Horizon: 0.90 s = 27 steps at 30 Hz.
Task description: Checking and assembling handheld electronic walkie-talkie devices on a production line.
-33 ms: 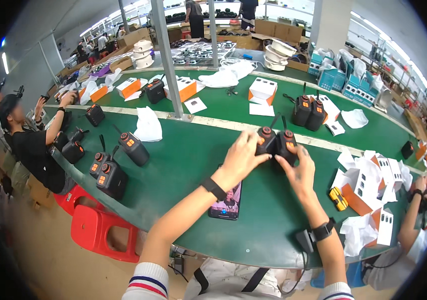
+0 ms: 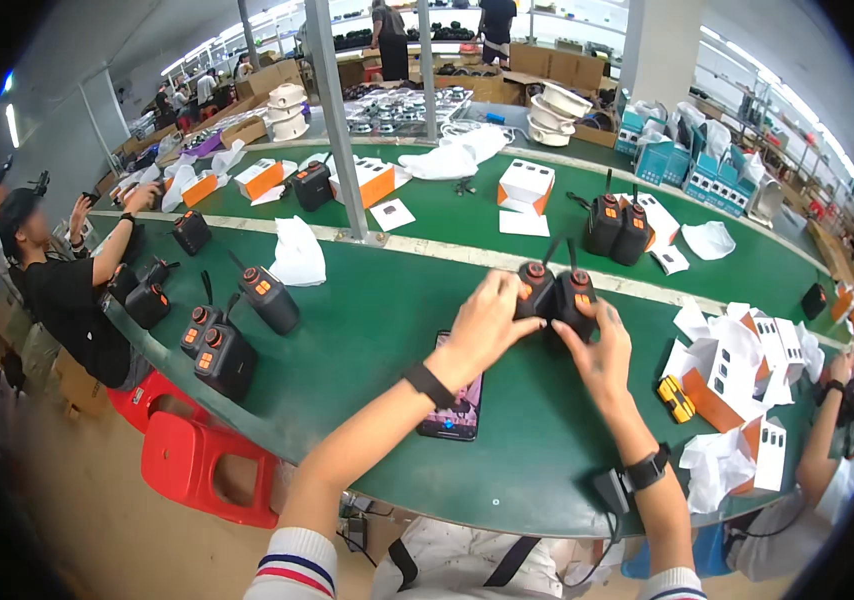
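Observation:
Both of my hands are at a pair of black boxy devices with orange-ringed knobs, orange buttons and a thin black stalk on top. My left hand [image 2: 487, 315] grips the left device [image 2: 538, 294] from its left side, thumb reaching across the front. Around the right device [image 2: 574, 305] my right hand [image 2: 599, 345] curls from the right, its thumb on the near face. The two devices stand side by side on the green table, close together or touching. Under my left wrist lies a phone [image 2: 458, 415] with a lit screen, partly covered by that arm.
More black devices [image 2: 225, 362] stand at the left, another pair [image 2: 617, 228] beyond the metal divider strip. Opened white-and-orange boxes [image 2: 722, 375], crumpled wrap and a yellow-black gadget [image 2: 676, 398] lie right. A metal post [image 2: 339, 130] rises ahead. Co-workers [image 2: 67, 300] stand at both sides.
My hands and the two devices have shifted very slightly toward me. The grip on each device looks the same.

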Each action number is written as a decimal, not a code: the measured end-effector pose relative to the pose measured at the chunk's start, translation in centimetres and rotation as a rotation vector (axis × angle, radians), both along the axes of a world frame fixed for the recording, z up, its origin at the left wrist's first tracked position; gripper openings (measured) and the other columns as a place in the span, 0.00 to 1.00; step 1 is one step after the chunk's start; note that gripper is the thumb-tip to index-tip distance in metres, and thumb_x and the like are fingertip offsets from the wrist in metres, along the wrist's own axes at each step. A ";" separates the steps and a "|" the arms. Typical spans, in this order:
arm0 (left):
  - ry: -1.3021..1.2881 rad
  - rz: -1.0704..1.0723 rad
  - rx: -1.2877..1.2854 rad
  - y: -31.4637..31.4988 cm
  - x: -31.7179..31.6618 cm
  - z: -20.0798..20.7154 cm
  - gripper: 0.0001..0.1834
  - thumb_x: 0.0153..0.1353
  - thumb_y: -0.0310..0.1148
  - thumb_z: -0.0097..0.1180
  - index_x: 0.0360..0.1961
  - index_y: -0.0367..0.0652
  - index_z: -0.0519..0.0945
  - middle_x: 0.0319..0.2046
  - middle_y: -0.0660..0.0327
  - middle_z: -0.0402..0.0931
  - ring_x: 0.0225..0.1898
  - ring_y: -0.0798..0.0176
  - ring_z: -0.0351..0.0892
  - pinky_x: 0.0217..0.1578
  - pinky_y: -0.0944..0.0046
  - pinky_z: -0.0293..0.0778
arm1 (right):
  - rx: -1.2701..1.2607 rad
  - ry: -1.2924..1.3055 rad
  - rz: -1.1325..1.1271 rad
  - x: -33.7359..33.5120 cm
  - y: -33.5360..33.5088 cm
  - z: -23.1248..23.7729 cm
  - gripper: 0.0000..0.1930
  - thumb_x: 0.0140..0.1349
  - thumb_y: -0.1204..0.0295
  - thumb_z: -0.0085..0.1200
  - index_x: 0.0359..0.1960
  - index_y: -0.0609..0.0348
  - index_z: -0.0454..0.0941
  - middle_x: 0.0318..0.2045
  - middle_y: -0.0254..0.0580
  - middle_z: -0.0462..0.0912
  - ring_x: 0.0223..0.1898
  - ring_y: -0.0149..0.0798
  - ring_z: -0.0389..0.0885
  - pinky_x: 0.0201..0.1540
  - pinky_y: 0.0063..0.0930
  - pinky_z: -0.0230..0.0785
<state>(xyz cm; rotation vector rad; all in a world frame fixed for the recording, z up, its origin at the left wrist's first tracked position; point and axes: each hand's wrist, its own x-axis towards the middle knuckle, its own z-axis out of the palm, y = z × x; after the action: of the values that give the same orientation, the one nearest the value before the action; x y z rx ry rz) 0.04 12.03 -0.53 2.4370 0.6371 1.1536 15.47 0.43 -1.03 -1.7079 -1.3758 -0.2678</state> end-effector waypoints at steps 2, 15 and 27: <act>-0.014 -0.039 0.035 -1.2 -0.8 -0.4 0.26 0.48 0.38 0.70 0.40 0.35 0.70 0.39 0.51 0.73 0.41 0.49 0.78 0.40 0.56 0.77 | 0.000 0.014 -0.012 -0.8 -1.5 -0.1 0.20 0.49 0.66 0.68 0.40 0.65 0.76 0.47 0.56 0.76 0.48 0.55 0.77 0.47 0.40 0.72; 0.101 -0.267 0.141 -4.7 -3.7 -0.3 0.17 0.53 0.39 0.66 0.39 0.42 0.77 0.42 0.55 0.66 0.41 0.56 0.77 0.38 0.61 0.79 | -0.035 -0.008 0.066 -0.9 -7.2 -1.0 0.21 0.45 0.67 0.71 0.41 0.56 0.78 0.46 0.54 0.73 0.38 0.50 0.80 0.35 0.35 0.76; 0.085 -0.405 0.087 -3.8 -3.5 0.2 0.17 0.52 0.38 0.68 0.38 0.46 0.75 0.62 0.47 0.56 0.59 0.45 0.67 0.56 0.50 0.69 | -0.043 -0.110 0.084 -0.7 -7.4 -0.5 0.22 0.44 0.67 0.71 0.42 0.56 0.78 0.45 0.58 0.74 0.36 0.49 0.83 0.36 0.35 0.77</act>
<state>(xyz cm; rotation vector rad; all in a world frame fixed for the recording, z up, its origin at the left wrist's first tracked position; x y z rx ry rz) -3.49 8.27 -0.35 2.5394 0.1033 0.9318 14.81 -7.00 -1.50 -1.6867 -1.5399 -0.2900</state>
